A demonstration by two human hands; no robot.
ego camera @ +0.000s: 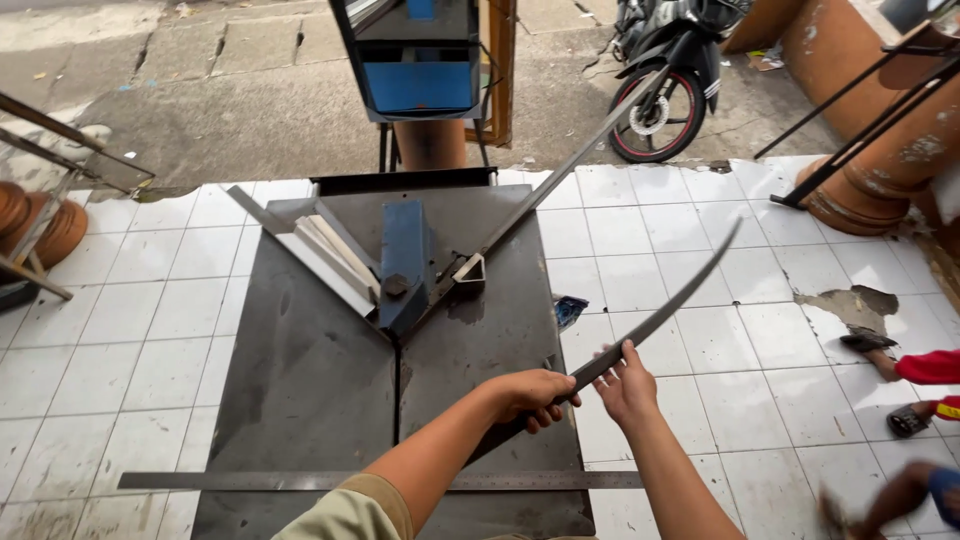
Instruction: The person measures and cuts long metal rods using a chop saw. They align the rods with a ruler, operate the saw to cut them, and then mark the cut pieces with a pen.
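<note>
A: What are the hands doing?

B: The left hand (530,395) is gripping the near end of a long, dark, curved metal strip (668,300), fingers wrapped around it. The right hand (628,385) is touching the same strip just beyond, fingers loosely open along its edge, so I cannot tell whether it is really clamping. The two hands are sitting close together.

A: And where is the strip lying?

B: It is arcing up and away to the right, over the white tiled floor (650,250), its far tip hanging free in the air.

A: How far along does the work look?

B: The strip is already showing a smooth bow, so I am judging that some bending is done. The dark steel work table (300,370) is carrying a blue lever tool (405,265) with a long handle (575,160) raised; the strip is not in it. A straight steel ruler (260,481) is lying across the near edge, untouched.

A: Anything further out?

B: A parked motorcycle (665,80), and another person's sandalled feet (885,380) at the right.
</note>
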